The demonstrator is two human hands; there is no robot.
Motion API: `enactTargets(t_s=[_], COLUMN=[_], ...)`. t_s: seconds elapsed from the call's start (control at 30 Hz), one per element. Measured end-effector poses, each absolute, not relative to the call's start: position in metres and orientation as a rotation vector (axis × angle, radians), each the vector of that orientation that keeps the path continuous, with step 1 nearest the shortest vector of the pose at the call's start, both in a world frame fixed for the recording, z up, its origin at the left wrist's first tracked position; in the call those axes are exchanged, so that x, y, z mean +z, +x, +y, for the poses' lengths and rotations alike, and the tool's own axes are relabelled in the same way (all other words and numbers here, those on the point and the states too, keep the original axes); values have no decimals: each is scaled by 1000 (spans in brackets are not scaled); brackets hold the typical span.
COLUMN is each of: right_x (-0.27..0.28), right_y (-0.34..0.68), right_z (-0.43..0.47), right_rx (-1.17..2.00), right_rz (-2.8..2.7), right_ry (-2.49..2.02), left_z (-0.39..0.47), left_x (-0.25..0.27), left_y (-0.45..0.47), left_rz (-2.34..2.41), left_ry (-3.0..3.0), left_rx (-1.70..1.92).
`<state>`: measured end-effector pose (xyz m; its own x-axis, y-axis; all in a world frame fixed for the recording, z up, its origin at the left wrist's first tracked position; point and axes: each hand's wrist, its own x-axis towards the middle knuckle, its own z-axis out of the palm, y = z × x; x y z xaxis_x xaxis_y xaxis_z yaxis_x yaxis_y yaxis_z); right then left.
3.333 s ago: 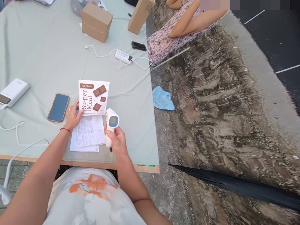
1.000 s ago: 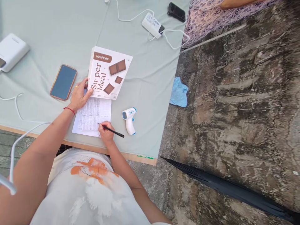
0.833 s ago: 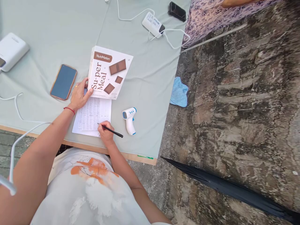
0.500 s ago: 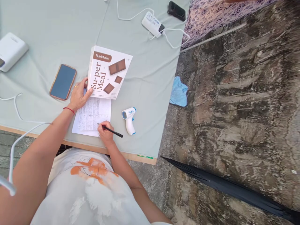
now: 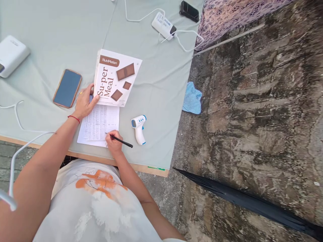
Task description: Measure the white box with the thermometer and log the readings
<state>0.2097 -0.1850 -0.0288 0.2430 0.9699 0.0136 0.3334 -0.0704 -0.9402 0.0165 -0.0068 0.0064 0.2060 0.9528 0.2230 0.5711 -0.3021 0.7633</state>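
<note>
My left hand (image 5: 85,102) grips the lower left corner of a white box (image 5: 118,77) printed "NutriMotion Su-per Meal" with brown squares. Its thumb lies on the front face; the other fingers are partly hidden behind the box. Below the box lie sheets of paper (image 5: 98,124) covered in small handwriting, their upper part hidden by the box. My right hand (image 5: 114,140) is closed around a black pen (image 5: 122,141), its tip at the lower part of the sheets. A white and blue infrared thermometer (image 5: 138,129) lies right of that hand.
A phone (image 5: 67,88) lies left of the box. Two white power banks, one at the far left (image 5: 12,55) and one at the back (image 5: 163,25), rest on the cloth-covered table (image 5: 156,97). A black device (image 5: 189,11) and white cables are nearby. Blue cloth (image 5: 192,98) hangs at the right edge.
Almost nothing differs. The box, both hands and the pen keep their places; the whole view has shifted very slightly.
</note>
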Motion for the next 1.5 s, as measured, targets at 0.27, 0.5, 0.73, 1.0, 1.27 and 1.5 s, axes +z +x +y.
enactTargets(t_s=[0.27, 0.5, 0.73, 1.0, 1.27, 1.5], right_x=[-29, -28, -26, -29, -31, -25], right_y=[209, 208, 209, 208, 209, 212], right_z=[-186, -186, -185, -187, -186, -190], right_rx=[828, 789, 783, 844, 862, 657], right_rz=[-1256, -1234, -1246, -1129, -1138, -1199], right_ry=[-1590, -1594, -1614, -1610, -1646, -1640], left_z=[-7, -6, -6, -7, -6, -7], left_x=[8, 7, 6, 10, 9, 11], left_y=[17, 17, 16, 17, 17, 17], left_rz=[1413, 1417, 1396, 1412, 1414, 1429], left_ry=[1966, 1965, 1959, 1952, 1952, 1950], left_rx=[931, 942, 943, 913, 939, 920])
